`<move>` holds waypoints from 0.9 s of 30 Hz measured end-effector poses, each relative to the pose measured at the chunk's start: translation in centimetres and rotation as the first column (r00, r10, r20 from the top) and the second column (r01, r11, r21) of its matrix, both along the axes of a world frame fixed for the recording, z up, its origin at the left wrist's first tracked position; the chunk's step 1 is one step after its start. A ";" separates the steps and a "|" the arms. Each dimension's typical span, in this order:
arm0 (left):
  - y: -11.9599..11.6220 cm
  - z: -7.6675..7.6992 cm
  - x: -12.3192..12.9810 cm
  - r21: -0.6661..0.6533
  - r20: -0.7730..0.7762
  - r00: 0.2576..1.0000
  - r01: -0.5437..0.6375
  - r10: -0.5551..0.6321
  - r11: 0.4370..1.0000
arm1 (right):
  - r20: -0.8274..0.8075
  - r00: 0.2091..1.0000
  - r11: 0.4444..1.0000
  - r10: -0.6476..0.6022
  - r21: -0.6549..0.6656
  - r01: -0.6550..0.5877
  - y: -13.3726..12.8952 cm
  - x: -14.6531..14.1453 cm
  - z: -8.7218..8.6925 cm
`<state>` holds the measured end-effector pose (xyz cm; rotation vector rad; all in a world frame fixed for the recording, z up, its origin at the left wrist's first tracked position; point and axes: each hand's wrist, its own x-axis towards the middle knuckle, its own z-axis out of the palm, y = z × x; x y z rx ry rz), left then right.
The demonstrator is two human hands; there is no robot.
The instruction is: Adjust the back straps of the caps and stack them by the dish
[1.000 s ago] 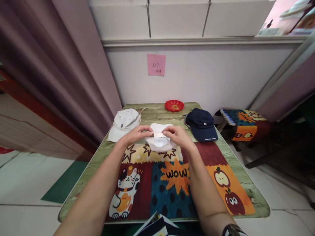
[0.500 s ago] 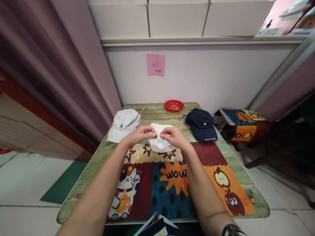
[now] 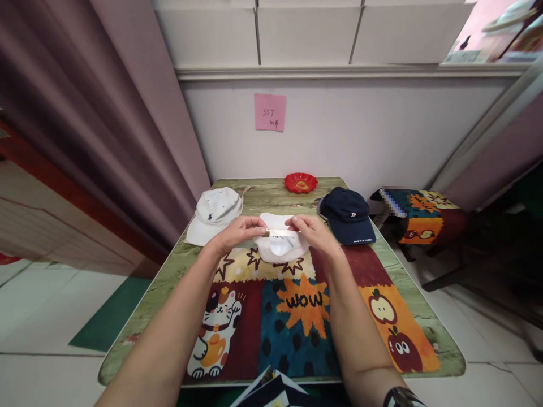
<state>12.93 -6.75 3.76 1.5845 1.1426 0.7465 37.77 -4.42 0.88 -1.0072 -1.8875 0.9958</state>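
Observation:
A white baseball cap (image 3: 282, 249) lies at the middle of the table with its back opening towards me. My left hand (image 3: 242, 232) pinches the left part of its back strap, beside a small brass-coloured buckle (image 3: 266, 232). Between my hands the strap (image 3: 282, 233) runs straight across the opening. My right hand (image 3: 311, 230) grips the strap's right part between thumb and fingers. Dark lettering shows inside the cap, too small to read.
Another white cap (image 3: 215, 212) sits at the left, and a navy cap (image 3: 348, 213) at the right. Behind stands a red scalloped dish (image 3: 301, 182). A colourful printed mat (image 3: 292, 350) covers the table's front. A stool (image 3: 428, 215) is at the right.
My right hand has moved right, away from my left hand, drawing the strap out between them. The cap's back opening now shows more. My left hand has stayed nearly still.

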 end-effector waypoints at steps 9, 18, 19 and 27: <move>0.0 0.0 0.1 -0.011 0.012 1.000 -0.004 0.004 1.000 | 0.082 0.983 0.982 0.166 -0.103 -0.157 0.5 2.9 -0.2; 0.0 0.0 0.1 -0.004 0.005 1.000 0.013 -0.013 1.000 | 0.081 0.981 0.983 0.175 -0.078 -0.168 0.6 2.9 -0.4; 0.0 0.0 0.1 -0.005 0.004 1.000 0.011 -0.011 1.000 | 0.082 0.981 0.983 0.176 -0.072 -0.170 0.6 2.9 -0.4; 0.1 -0.2 0.0 -0.007 0.013 1.000 0.015 -0.014 1.000 | 0.111 0.978 0.983 0.174 -0.071 -0.167 0.6 2.8 -0.5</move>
